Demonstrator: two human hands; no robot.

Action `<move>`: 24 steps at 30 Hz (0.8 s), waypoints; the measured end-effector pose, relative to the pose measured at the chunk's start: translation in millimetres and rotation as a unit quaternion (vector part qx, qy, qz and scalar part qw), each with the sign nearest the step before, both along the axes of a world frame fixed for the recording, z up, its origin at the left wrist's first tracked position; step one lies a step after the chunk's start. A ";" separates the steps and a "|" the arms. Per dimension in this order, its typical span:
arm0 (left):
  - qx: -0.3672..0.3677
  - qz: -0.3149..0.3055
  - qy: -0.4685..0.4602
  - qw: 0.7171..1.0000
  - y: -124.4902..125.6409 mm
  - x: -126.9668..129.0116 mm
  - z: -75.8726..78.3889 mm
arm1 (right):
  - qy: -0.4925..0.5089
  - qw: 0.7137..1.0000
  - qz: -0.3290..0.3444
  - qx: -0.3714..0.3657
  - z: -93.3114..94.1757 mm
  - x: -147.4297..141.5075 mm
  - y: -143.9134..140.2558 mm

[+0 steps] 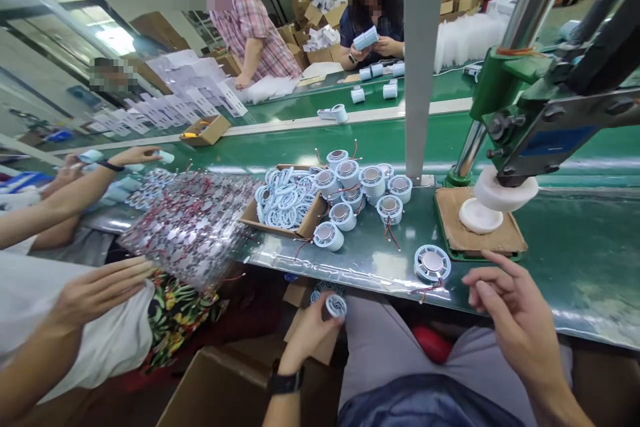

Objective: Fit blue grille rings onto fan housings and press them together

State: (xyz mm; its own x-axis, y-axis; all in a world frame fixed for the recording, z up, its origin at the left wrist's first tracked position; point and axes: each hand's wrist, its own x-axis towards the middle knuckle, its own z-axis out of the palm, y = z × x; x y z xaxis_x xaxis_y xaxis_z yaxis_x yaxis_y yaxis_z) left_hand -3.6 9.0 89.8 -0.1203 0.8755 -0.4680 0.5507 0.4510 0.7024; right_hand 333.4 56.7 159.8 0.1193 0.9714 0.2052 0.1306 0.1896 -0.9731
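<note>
A worker's L hand (313, 328), grip closed on 1 pale-blue part (336, 306), is in front of the counter (585, 267); R hand (520, 323), grip part-open, seemingly empty, is nr 1 wired unit (433, 263). Prob. best: hold part by rim, keep leads (427, 289) off press (550, 137).

The left hand (315, 328) and right hand (517, 310) are ungloved, a black wristband (287, 381) circles the left wrist, and light-gray trousers (373, 343) meet a creased navy garment (415, 405).
</note>
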 end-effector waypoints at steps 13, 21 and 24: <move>0.234 0.041 0.109 0.965 36.0 -51.1 78.5 | -0.120 0.990 -0.051 0.054 -26.5 -2.6 33.3; 0.339 -0.006 0.265 0.903 177.9 -96.4 136.4 | -0.070 0.996 -0.045 0.042 -27.5 -1.8 37.2; 0.326 -0.051 0.291 0.898 192.3 -96.8 134.7 | -0.058 0.997 -0.036 0.043 -26.0 -2.3 36.8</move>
State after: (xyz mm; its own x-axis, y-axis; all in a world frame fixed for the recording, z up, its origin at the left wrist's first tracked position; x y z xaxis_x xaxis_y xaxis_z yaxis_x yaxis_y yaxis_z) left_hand -100.4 201.3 224.6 -0.0811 0.9609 0.2649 0.9253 -0.0262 0.3784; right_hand 331.1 93.6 133.8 0.1593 0.9393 0.3038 0.2587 0.2573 -0.9311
